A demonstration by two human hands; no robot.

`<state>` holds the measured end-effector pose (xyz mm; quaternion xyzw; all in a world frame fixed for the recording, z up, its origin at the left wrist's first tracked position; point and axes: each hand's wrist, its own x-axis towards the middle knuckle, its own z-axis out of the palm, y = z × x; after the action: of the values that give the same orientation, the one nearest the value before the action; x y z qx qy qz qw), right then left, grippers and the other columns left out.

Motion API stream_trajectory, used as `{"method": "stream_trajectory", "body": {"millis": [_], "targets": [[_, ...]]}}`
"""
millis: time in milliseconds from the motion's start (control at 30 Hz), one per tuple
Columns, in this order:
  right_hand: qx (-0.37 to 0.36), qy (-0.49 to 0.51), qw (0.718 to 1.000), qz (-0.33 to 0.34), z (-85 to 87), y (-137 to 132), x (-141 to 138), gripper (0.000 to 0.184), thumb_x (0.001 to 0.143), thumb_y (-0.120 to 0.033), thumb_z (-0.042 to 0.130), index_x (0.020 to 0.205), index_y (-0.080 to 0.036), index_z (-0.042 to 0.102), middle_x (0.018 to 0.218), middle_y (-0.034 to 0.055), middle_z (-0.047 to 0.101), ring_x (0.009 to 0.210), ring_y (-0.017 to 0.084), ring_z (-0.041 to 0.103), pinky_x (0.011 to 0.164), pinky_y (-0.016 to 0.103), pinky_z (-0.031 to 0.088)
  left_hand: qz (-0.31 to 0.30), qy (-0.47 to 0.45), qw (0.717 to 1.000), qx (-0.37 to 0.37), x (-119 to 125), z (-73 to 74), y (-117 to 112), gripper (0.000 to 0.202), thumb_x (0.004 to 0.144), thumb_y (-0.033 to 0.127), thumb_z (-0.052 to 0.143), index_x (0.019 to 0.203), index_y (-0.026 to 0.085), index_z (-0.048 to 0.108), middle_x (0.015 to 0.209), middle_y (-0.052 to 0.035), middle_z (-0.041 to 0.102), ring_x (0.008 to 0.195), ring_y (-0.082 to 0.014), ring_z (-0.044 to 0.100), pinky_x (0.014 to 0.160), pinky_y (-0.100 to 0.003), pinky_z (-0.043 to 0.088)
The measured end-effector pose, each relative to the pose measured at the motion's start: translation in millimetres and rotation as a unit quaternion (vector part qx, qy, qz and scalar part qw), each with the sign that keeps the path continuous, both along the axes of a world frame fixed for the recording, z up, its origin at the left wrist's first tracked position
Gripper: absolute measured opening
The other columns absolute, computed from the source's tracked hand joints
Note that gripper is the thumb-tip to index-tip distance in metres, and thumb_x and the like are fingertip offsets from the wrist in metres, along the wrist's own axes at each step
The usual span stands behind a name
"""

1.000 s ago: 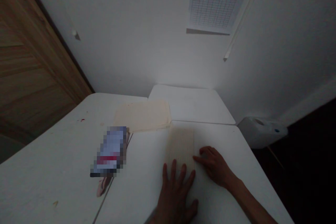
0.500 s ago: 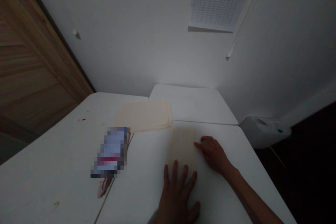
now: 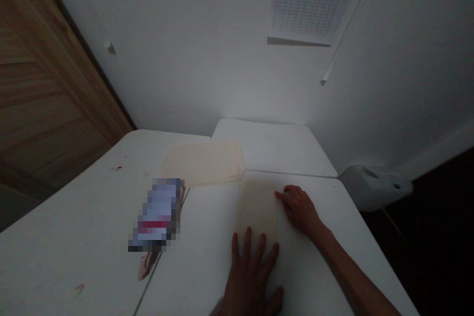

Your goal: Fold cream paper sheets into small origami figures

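A pale beige rectangular sheet (image 3: 258, 205) with fine lengthwise lines lies flat on the white table. My left hand (image 3: 250, 276) rests palm down at its near end, fingers spread and the fingertips on the sheet. At the sheet's right edge is my right hand (image 3: 299, 210), with one digit stretched out to touch that edge near the far corner. Its other fingers are loosely curled, and I see nothing held in them. Beyond, to the left, a larger cream sheet or thin stack (image 3: 203, 163) with rounded corners lies close to the sheet's far end.
A blurred-out phone-like object (image 3: 157, 215) lies left, over a pinkish cloth-like piece (image 3: 148, 264). Seams split the white tabletop (image 3: 200, 266). A printed chart (image 3: 305, 5) hangs on the wall. A whitish container (image 3: 374, 187) stands past the right edge; a wooden door (image 3: 40, 84) is left.
My right hand has slid slightly away from me along the sheet's right edge. My left hand stays in place on the near end. The view has shifted very slightly.
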<state>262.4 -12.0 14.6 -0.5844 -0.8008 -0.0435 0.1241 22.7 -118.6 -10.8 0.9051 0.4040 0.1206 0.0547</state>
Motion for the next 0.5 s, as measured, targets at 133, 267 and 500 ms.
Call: {"method": "stream_trajectory", "body": {"millis": [133,267,500], "targets": [[0.007,0.002,1.0,-0.009,-0.9,4,-1,0.041,0.087,-0.014,0.048,0.124,-0.03,0.058,0.115,0.0089,0.054,0.106,0.025,0.048,0.089,0.038,0.041,-0.003,-0.003,1.0,0.008,0,-1.1,1,0.085,0.077,0.054,0.056,0.149,0.035,0.015,0.153,-0.005,0.028,0.137,-0.0475,0.013,0.102,-0.074,0.005],[0.013,0.0,1.0,-0.018,-0.7,8,-2,0.04,0.088,-0.014,0.048,0.125,-0.029,0.057,0.114,0.0091,0.054,0.105,0.024,0.048,0.088,0.038,0.041,-0.002,-0.003,1.0,0.008,0,-2.4,1,0.084,0.077,0.053,0.055,0.149,0.035,0.015,0.153,-0.005,0.028,0.137,-0.0473,0.014,0.102,-0.074,0.004],[0.015,-0.004,0.999,-0.028,1.8,16,-4,0.037,0.09,-0.018,0.048,0.125,-0.028,0.057,0.113,0.0098,0.054,0.104,0.025,0.048,0.087,0.038,0.041,-0.002,-0.004,1.0,0.007,-2,-1.9,1,0.083,0.078,0.054,0.054,0.149,0.036,0.015,0.153,-0.0043,0.027,0.138,-0.0464,0.014,0.103,-0.072,0.004]]}}
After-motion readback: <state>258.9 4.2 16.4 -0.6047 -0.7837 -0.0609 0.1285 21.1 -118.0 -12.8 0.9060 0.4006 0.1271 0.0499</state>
